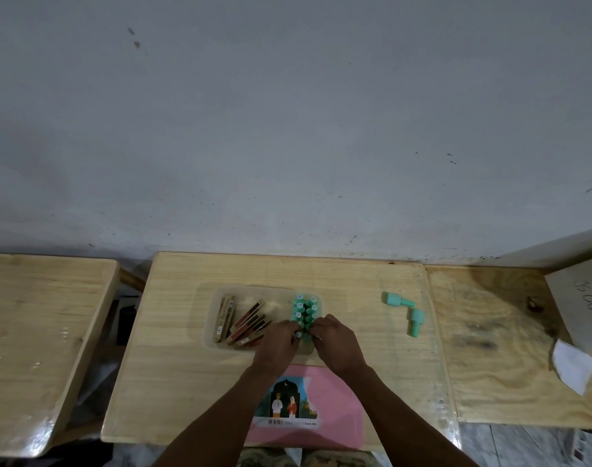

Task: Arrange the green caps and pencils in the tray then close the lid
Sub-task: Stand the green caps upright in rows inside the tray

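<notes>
**Both hands at the near end of the cap cluster in the tray**

Nearest the person, a pink lid [341, 392] lies flat on the middle table [173, 365], with a picture label and barcode on it. Both forearms pass over it, and it is not on the tray.

Just beyond it, the two hands meet over the near right part of the clear tray [209, 326]. The left hand [276, 345] has its fingers curled in, and its fingertips pinch a white-tipped cap at the near end of the cluster. The right hand [338, 343] is also curled, with its fingertips against the neighbouring caps. Whether it actually grips one cannot be made out.

Inside the tray, the green caps [306, 308] stand packed together in two short rows on the right side. On the left side, the pencils [250, 323] lie as brown and red pieces in a loose, slanted heap. Some are fanned out towards the hands, and a few lie straighter by the left wall.

Two loose caps lie on their sides on the bare table, well to the right of the tray. One [398, 300] lies farther back, and the other [415, 321] lies just in front of it.

Wooden tables stand on both sides. The right-hand table [490, 332] holds a grey board with handwriting [584, 298] and a white sheet [574, 365]. A pale wall [287, 129] rises behind.
</notes>
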